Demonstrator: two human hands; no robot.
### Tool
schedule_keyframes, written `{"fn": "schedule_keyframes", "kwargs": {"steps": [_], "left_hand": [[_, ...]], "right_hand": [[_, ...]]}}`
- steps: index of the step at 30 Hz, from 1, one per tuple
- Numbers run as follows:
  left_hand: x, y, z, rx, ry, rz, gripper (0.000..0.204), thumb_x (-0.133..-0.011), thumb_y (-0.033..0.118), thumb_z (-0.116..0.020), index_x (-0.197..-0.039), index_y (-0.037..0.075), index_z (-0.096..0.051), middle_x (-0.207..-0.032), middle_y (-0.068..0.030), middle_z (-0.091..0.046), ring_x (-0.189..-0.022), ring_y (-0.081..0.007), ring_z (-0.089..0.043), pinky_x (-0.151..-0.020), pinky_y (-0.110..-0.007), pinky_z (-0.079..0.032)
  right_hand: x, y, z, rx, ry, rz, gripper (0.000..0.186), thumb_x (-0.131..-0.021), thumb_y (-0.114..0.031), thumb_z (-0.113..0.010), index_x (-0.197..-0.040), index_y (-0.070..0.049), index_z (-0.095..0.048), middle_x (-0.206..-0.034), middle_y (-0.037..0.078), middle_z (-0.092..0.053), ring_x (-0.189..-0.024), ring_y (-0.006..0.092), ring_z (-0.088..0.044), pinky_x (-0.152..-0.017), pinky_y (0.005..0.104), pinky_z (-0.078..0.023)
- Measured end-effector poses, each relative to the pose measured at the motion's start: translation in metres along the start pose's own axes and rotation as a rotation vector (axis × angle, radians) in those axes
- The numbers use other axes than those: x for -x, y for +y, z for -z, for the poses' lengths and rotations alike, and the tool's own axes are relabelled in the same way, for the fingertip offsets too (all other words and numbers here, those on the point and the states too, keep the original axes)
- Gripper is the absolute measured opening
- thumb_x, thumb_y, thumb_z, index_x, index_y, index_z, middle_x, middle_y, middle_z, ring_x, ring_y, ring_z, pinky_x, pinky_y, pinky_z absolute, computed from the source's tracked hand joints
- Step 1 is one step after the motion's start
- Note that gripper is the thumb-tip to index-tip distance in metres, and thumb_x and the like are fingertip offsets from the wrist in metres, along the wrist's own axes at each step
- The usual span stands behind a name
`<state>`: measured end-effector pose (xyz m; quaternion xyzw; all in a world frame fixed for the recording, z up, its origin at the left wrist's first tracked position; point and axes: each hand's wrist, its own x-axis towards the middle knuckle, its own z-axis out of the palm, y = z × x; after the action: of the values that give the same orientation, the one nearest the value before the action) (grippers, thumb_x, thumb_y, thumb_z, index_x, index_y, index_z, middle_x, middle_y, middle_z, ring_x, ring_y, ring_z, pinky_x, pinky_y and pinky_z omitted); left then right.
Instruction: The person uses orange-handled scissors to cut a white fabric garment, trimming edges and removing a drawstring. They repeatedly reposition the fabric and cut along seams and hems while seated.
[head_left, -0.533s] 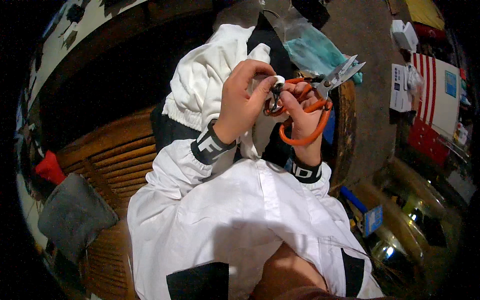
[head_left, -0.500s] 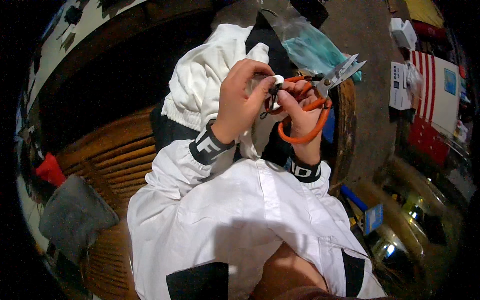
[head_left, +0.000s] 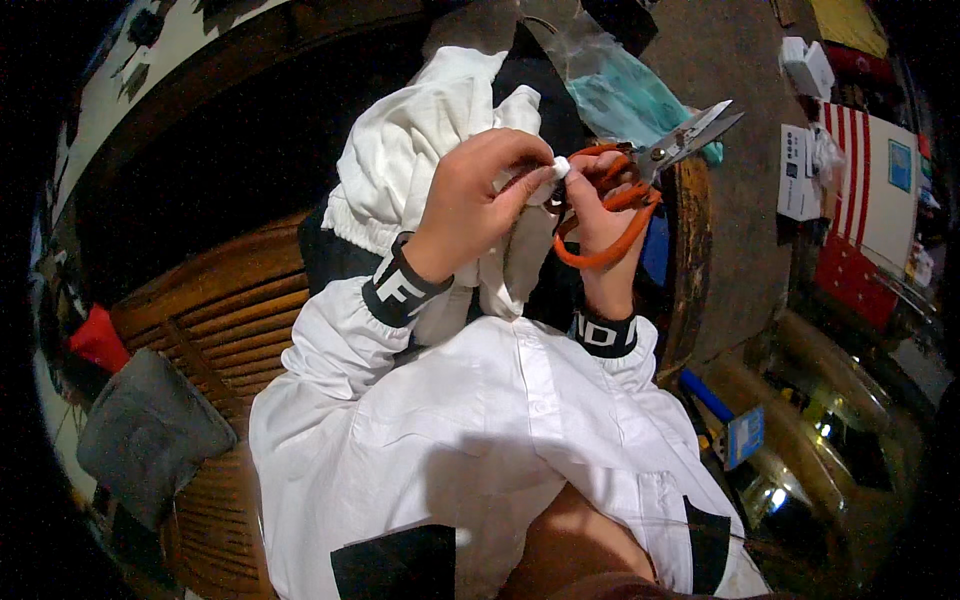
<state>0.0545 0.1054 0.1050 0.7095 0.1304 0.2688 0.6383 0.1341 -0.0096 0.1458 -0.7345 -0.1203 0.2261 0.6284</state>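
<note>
Above my lap my left hand (head_left: pixel 478 195) pinches a small piece of white cloth (head_left: pixel 561 168) between thumb and fingers. My right hand (head_left: pixel 600 215) meets it there, its thumb and fingertip on the cloth's right side. A pair of scissors (head_left: pixel 655 160) with orange handles hangs on my right hand, one loop around it, the blades pointing up and to the right. Something small and dark sits just under the fingertips, mostly hidden. A bunched white garment (head_left: pixel 410 130) with a ribbed edge lies across my lap, beyond and left of my left hand.
Slatted wooden bench (head_left: pixel 230 290) to my left, with a grey cushion (head_left: pixel 150 430) on it. Beyond my right hand lies a teal plastic bag (head_left: pixel 630 100). White boxes (head_left: pixel 800 170) and a red-striped panel (head_left: pixel 850 180) stand at far right. A blue-handled tool (head_left: pixel 708 395) lies by my right elbow.
Both hands have shifted slightly, the left one a little lower. The scissors have tipped a bit and their blades sit further right. More of the white cloth shows between my fingertips.
</note>
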Motion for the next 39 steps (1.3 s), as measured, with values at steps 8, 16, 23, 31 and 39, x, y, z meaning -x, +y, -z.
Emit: {"fn": "schedule_keyframes", "kwargs": {"steps": [8,16,23,31,39], "left_hand": [[0.002,0.017,-0.004,-0.453,0.159,-0.32,0.019,-0.069,0.002,-0.072,-0.086,0.003,-0.064,-0.079,-0.0076,-0.059,-0.072,-0.0229,-0.056,-0.063,-0.03,-0.045],[0.0,0.016,-0.004,-0.432,0.115,-0.284,0.017,-0.067,0.004,-0.072,-0.081,0.003,-0.063,-0.078,-0.008,-0.059,-0.073,-0.0242,-0.056,-0.061,-0.032,-0.044],[0.003,0.007,-0.007,-0.2,0.027,-0.028,0.013,-0.07,0.002,-0.065,-0.083,0.002,-0.061,-0.077,-0.0061,-0.057,-0.069,-0.0159,-0.056,-0.059,-0.026,-0.045],[0.003,0.007,-0.007,0.047,0.001,0.159,0.011,-0.074,0.008,-0.065,-0.081,0.001,-0.061,-0.077,-0.0066,-0.058,-0.068,-0.0171,-0.056,-0.061,-0.027,-0.045],[0.002,0.008,-0.008,-0.25,0.091,-0.181,0.019,-0.071,0.005,-0.064,-0.09,0.007,-0.063,-0.085,-0.0064,-0.06,-0.085,-0.0252,-0.056,-0.084,-0.036,-0.04]], "right_hand": [[0.002,0.002,-0.001,0.016,0.003,0.096,0.013,-0.078,0.0,-0.06,-0.087,-0.002,-0.051,-0.081,-0.001,-0.053,-0.074,0.0054,-0.05,-0.068,0.02,-0.041],[0.008,0.003,-0.001,0.041,-0.031,0.119,0.017,-0.077,0.004,-0.059,-0.087,-0.003,-0.047,-0.083,0.001,-0.052,-0.075,0.0068,-0.05,-0.068,0.0198,-0.041],[0.006,0.007,0.003,-0.008,-0.105,0.112,0.018,-0.076,0.004,-0.059,-0.088,-0.002,-0.047,-0.084,0.001,-0.052,-0.076,0.0075,-0.05,-0.069,0.0212,-0.042],[0.008,0.004,0.01,-0.01,-0.074,-0.011,0.016,-0.079,0.001,-0.06,-0.091,-0.002,-0.05,-0.086,0.001,-0.054,-0.078,0.0076,-0.052,-0.072,0.0216,-0.042],[0.009,-0.001,0.01,-0.044,-0.063,-0.075,0.014,-0.08,-0.004,-0.06,-0.091,-0.003,-0.051,-0.086,0.001,-0.055,-0.078,0.0081,-0.052,-0.07,0.0221,-0.042]]}}
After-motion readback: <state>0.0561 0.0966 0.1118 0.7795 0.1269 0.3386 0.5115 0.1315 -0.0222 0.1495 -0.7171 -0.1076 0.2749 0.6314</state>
